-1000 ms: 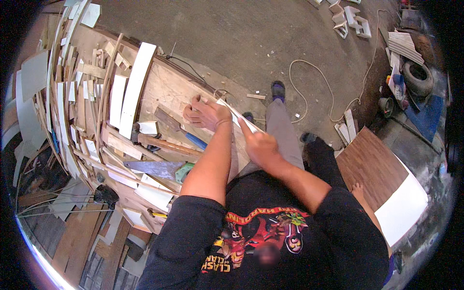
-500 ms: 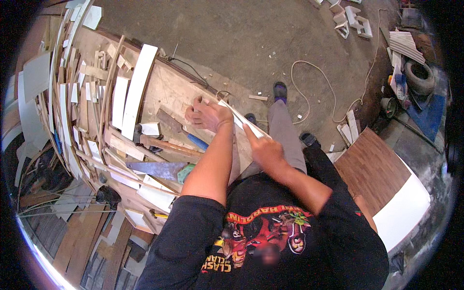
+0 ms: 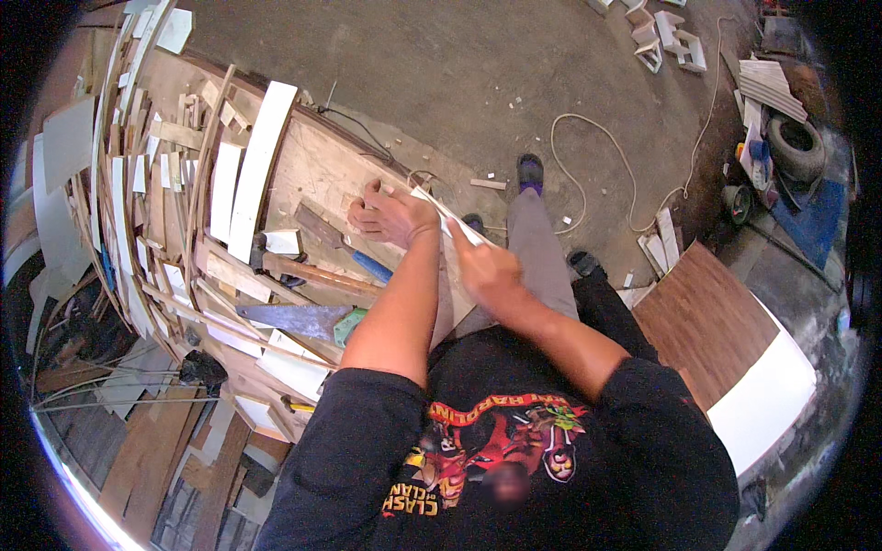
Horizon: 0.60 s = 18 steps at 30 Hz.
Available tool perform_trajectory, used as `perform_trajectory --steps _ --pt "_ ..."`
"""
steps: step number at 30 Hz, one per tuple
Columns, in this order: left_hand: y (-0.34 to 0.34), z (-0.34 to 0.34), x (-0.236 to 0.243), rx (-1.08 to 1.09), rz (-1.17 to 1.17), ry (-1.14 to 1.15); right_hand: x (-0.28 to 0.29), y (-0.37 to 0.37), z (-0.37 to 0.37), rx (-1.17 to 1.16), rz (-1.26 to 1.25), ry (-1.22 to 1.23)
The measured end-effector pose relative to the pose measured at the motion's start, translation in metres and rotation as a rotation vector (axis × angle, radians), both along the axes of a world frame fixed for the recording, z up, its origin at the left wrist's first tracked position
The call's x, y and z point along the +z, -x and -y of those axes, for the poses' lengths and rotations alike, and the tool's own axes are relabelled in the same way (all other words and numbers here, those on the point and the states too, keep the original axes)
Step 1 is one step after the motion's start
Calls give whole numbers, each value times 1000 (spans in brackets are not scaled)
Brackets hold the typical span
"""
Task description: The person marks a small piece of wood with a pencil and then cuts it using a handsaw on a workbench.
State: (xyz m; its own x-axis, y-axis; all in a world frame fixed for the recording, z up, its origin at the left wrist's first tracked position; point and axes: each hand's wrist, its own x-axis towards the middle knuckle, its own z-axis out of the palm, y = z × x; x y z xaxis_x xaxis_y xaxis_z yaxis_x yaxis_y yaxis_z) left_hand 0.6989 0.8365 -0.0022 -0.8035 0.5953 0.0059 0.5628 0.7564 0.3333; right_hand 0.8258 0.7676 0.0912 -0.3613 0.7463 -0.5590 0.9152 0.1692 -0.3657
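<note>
My left hand [image 3: 395,217] rests on the wooden bench [image 3: 312,165], its fingers bent and apart. Close to its wrist, a narrow white-faced strip [image 3: 428,197] runs along the bench edge nearest my legs. My right hand [image 3: 487,274] is closed over this strip, with its index finger stretched along it; motion smears the hand, and whatever it grips is hidden. Left of my left forearm lie a blue-handled flat-bladed tool [image 3: 371,265], a hammer [image 3: 317,273] with a wooden handle, and a handsaw [image 3: 299,319] with a green grip.
Long white boards [image 3: 262,174] and many wooden offcuts cover the bench's left part. A pale cable [image 3: 588,119] loops over the concrete floor. A brown wood-grain panel [image 3: 707,321] is at my right, beneath a tire [image 3: 796,147] farther off. White frames [image 3: 680,44] stand at the far right.
My right hand has slid up and left along the white strip, toward my left hand. My left hand stays nearly in place on the bench.
</note>
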Motion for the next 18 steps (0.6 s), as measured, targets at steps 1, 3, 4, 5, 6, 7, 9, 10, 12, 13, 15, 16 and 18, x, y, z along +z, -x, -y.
perform_trajectory --steps 1,3,4,5,6,7,9,10,12,13,15,16,18 --pt "-8 -5 -2 -13 8 -8 -20 10 -13 -46 2 -27" --pt "-3 -3 1 7 33 7 -19 20 -18 -92 0 11" --pt "6 1 5 29 14 4 -2 16 -9 -70 -18 10" --pt "5 -1 8 37 21 -7 17 -2 4 -39 -10 38" --pt "3 -1 10 40 28 -13 27 -12 11 -13 -2 71" --pt "2 0 8 41 28 -11 26 -12 10 -12 -1 74" --pt "3 2 3 6 -23 -28 17 -5 4 -11 -29 9" --pt "1 2 3 4 -22 -27 7 3 -4 -13 -27 9" --pt "-9 -5 1 17 33 -11 -14 15 -24 -68 11 -18" --pt "-1 1 -1 30 18 -4 -4 18 -22 -55 1 32" --pt "6 3 -4 26 -65 -40 17 -5 7 -16 -18 45" --pt "3 2 -2 26 -61 -40 28 -19 20 6 -26 68" --pt "0 2 2 26 -23 -63 24 -23 21 6 -35 17"
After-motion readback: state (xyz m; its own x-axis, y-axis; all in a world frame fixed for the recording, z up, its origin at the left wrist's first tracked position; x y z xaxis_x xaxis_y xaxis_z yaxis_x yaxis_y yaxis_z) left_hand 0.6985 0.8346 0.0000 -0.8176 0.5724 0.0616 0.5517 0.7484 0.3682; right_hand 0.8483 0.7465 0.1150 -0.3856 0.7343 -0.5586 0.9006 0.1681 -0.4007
